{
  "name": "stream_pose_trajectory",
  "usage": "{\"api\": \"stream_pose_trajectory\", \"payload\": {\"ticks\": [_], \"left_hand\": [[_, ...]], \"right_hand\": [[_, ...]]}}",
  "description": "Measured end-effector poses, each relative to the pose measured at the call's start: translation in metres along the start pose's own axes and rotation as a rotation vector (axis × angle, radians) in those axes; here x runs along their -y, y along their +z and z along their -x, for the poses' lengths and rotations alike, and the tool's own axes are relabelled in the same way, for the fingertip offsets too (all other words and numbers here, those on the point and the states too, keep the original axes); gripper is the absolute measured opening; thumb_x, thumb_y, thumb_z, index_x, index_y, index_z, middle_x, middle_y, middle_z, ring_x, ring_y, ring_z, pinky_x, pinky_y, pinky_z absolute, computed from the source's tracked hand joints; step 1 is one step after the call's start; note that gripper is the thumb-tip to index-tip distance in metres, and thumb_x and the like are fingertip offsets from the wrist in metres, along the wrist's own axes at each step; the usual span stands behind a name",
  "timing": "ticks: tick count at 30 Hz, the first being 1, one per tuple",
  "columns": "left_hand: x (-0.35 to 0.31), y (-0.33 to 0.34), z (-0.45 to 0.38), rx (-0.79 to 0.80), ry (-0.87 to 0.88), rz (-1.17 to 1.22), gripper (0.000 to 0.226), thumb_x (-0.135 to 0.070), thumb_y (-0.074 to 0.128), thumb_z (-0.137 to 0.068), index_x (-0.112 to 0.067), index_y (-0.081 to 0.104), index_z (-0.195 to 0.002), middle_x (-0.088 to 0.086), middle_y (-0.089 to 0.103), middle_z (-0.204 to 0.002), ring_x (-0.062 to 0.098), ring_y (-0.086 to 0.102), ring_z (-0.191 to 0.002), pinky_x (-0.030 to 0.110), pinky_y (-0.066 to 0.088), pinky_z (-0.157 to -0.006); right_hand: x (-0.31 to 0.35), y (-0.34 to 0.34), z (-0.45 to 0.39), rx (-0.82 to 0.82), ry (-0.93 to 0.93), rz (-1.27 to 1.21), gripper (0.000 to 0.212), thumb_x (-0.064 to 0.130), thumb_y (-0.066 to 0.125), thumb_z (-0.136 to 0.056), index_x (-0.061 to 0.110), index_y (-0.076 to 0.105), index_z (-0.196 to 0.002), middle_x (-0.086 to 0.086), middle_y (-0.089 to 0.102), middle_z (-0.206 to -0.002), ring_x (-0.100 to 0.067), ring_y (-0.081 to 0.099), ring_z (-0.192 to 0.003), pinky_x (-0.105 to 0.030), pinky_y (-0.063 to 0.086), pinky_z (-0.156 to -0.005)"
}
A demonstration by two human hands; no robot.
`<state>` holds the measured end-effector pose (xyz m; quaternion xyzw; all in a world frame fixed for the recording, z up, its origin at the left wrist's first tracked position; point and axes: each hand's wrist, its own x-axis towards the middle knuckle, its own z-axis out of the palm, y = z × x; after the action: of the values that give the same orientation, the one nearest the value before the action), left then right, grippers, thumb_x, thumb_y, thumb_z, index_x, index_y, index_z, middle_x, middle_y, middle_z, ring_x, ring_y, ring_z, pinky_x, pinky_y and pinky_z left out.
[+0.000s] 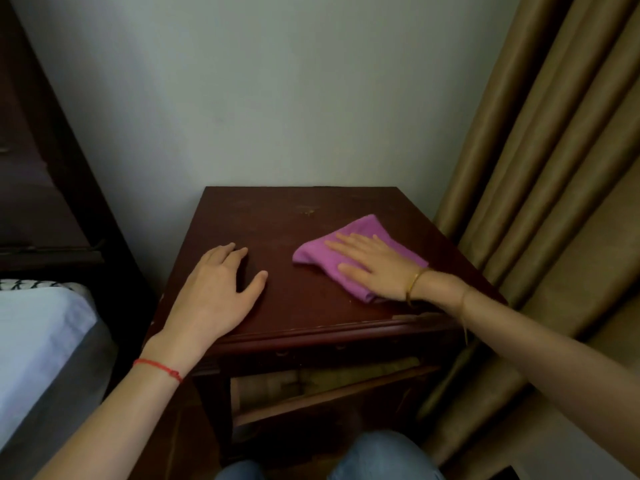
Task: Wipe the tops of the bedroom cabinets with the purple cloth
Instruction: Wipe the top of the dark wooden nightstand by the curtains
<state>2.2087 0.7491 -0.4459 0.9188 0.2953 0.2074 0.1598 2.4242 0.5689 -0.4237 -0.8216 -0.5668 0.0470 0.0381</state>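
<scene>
Nearest the camera: two knees in jeans, in front of one dark wood cabinet with one open compartment under its top. On the cabinet top, two hands: left hand rests flat near the front-left corner, fingers loosely spread, holding nothing; right hand lies palm-down, fingers straight, pressing on one purple cloth on the right half. One bed left of the cabinet, one curtain right of it, one wall behind.
</scene>
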Motion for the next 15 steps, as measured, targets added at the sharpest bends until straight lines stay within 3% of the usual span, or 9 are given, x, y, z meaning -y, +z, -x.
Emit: {"api": "stream_pose_trajectory", "payload": {"ticks": [4, 11, 15], "left_hand": [[0.002, 0.001, 0.001, 0.003, 0.000, 0.002, 0.066, -0.054, 0.049, -0.091, -0.017, 0.043, -0.144, 0.004, 0.037, -0.153, 0.020, 0.025, -0.144, 0.034, 0.020, -0.119], [0.002, 0.003, -0.001, -0.008, 0.011, 0.000, 0.065, -0.053, 0.052, -0.089, -0.017, 0.045, -0.143, 0.004, 0.039, -0.152, 0.020, 0.027, -0.143, 0.032, 0.020, -0.118], [0.003, 0.002, 0.001, -0.005, 0.012, 0.007, 0.067, -0.056, 0.048, -0.089, -0.019, 0.042, -0.145, 0.002, 0.036, -0.153, 0.017, 0.024, -0.144, 0.032, 0.018, -0.118]], "right_hand": [[-0.031, -0.011, -0.053, 0.004, 0.242, 0.059, 0.054, 0.047, 0.024, -0.100, 0.032, 0.011, -0.150, 0.003, 0.006, -0.160, -0.019, 0.007, -0.146, -0.041, -0.001, -0.117], [0.030, 0.006, -0.041, -0.018, -0.084, 0.038, 0.055, 0.050, 0.025, -0.099, 0.036, 0.009, -0.150, 0.008, 0.006, -0.159, -0.013, 0.003, -0.146, -0.038, -0.005, -0.118], [0.000, -0.003, -0.046, 0.011, -0.020, 0.017, 0.054, 0.048, 0.025, -0.099, 0.035, 0.010, -0.150, 0.006, 0.005, -0.159, -0.014, 0.004, -0.146, -0.037, -0.005, -0.116]]}}
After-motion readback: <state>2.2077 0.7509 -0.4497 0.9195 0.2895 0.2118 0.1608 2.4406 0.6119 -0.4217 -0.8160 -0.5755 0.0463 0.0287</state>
